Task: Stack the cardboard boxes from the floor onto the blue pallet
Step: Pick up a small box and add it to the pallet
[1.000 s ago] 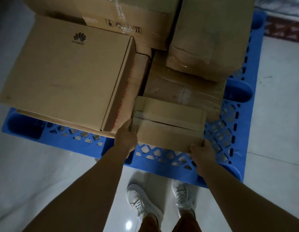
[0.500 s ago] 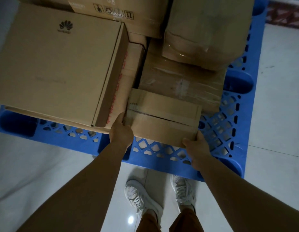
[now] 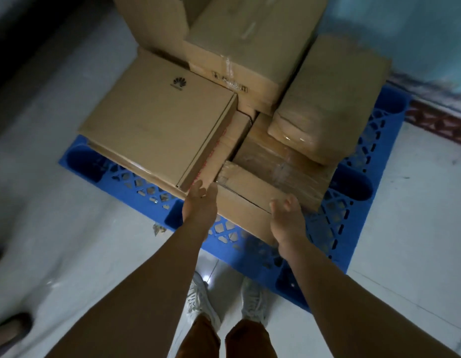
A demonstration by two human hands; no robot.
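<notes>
A small flat cardboard box lies on the near edge of the blue pallet, in front of the other boxes. My left hand hovers at its left end with fingers relaxed, holding nothing. My right hand is at the box's right end, fingers spread and lifted off it. A wide logo box tops the left stack. A taped box lies behind the small one, with a wrapped box on top. A tall stack stands at the back.
White tiled floor surrounds the pallet. My two white shoes stand just in front of its near edge. A dark shape lies at the lower left. A patterned strip runs along the wall at the right.
Both hands gripped the ends of the small box before; now they have let go and drawn back with fingers relaxed. The view has pulled back and upward from the pallet.
</notes>
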